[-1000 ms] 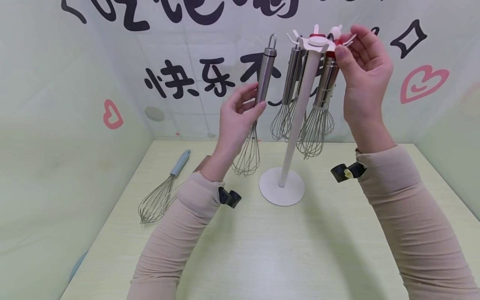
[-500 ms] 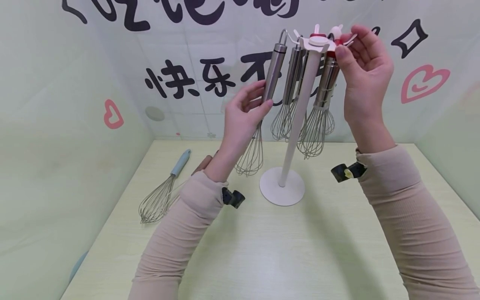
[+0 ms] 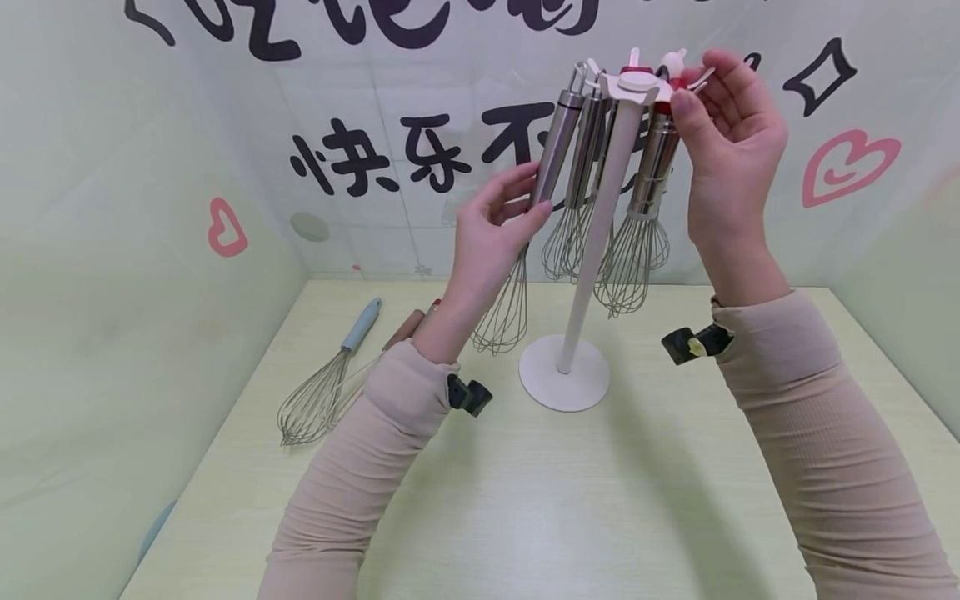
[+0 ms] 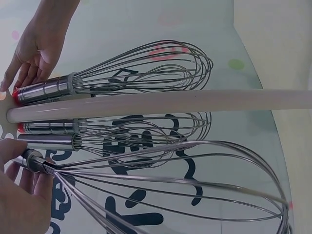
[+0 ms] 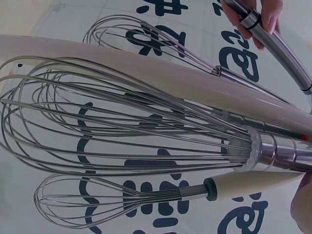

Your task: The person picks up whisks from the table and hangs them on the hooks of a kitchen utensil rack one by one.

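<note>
My left hand (image 3: 495,225) grips the steel handle of a whisk (image 3: 557,142), which hangs tilted with its wires down. The whisk's end loop overlaps a left-side hook of a white hanging rack (image 3: 592,242). In the left wrist view, the gripped whisk's wire head (image 4: 234,190) is nearest the camera. My right hand (image 3: 731,142) pinches a hook arm at the rack's right side, beside a red-and-white end of a hanging steel whisk (image 3: 652,167). Other whisks hang behind the pole, among them one with a cream handle (image 5: 258,185) in the right wrist view.
On the table's left side lies a whisk with a light blue handle (image 3: 362,325). Beside it a brown handle (image 3: 405,329) shows, partly hidden by my left forearm. The rack's round white base (image 3: 543,383) stands on the table. A printed cloth wall (image 3: 405,83) rises behind.
My left hand has carried its whisk to the right, bringing the loop from left of the rack to the hook. The right hand stays in place on the rack.
</note>
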### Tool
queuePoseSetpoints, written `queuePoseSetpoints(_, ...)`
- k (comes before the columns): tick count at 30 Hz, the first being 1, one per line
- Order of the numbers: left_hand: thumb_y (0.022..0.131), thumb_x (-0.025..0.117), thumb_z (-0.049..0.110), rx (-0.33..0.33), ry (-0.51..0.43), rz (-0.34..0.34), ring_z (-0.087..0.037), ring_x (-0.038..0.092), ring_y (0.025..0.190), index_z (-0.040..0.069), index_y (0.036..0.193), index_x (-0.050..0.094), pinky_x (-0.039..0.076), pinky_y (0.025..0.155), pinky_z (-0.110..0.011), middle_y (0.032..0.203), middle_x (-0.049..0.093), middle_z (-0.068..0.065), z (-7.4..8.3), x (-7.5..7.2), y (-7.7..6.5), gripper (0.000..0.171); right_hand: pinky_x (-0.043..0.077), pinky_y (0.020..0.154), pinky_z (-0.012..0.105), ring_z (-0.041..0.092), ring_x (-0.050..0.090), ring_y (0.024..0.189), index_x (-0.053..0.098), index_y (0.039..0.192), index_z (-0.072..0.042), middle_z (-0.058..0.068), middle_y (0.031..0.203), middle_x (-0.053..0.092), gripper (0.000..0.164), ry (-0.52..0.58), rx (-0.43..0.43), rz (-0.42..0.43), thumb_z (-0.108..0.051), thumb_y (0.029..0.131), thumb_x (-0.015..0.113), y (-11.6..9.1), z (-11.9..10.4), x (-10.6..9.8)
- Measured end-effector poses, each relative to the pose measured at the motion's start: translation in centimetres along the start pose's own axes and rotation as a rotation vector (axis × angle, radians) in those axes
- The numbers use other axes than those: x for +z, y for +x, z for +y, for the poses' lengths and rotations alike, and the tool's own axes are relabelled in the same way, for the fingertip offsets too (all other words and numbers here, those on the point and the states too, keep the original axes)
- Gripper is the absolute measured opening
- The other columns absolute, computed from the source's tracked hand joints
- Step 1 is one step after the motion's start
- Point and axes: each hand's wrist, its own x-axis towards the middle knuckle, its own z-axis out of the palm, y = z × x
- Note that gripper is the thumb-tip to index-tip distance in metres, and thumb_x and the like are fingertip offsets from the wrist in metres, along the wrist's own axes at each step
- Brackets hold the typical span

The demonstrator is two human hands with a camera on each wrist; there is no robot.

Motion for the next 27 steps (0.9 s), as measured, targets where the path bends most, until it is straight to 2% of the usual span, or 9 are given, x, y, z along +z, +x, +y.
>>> queuePoseSetpoints(12, 0.086, 0.068, 0.003, 0.0, 0.013, -0.014, -0.021, 0.064, 0.107, 0.008, 0.128, 0.059, 0.056, 0.089, -0.027, 0.125, 0.063, -0.013, -0.5, 0.4, 0.1, 0.044, 0.048, 0.078, 0.021, 0.018, 0.056, 0.087, 0.063, 0.105, 0.002, 0.009, 0.093, 0.064, 0.028, -0.001, -0.007, -0.004, 0.011, 0.079, 0.067, 0.0, -0.1, 0.2)
queuePoseSetpoints(21, 0.087, 0.066, 0.002, -0.032, 0.008, -0.04, -0.022, 0.063, 0.111, 0.008, 0.13, 0.057, 0.055, 0.092, -0.027, 0.128, 0.062, -0.012, -0.8, 0.6, 0.0, 0.045, 0.049, 0.077, 0.021, 0.018, 0.056, 0.085, 0.063, 0.106, 0.002, 0.01, 0.092, 0.064, 0.029, 0.011, -0.003, 0.001, 0.012, 0.079, 0.068, 0.1, -0.1, 0.1)
queuePoseSetpoints(27, 0.088, 0.064, 0.001, -0.006, 0.015, -0.082, -0.025, 0.062, 0.112, 0.004, 0.132, 0.053, 0.054, 0.094, -0.026, 0.129, 0.059, -0.015, -1.3, 0.8, -0.1, 0.045, 0.049, 0.079, 0.021, 0.018, 0.055, 0.087, 0.063, 0.107, 0.002, 0.009, 0.094, 0.064, 0.029, -0.004, -0.002, 0.001, 0.011, 0.08, 0.067, -0.1, 0.0, 0.0)
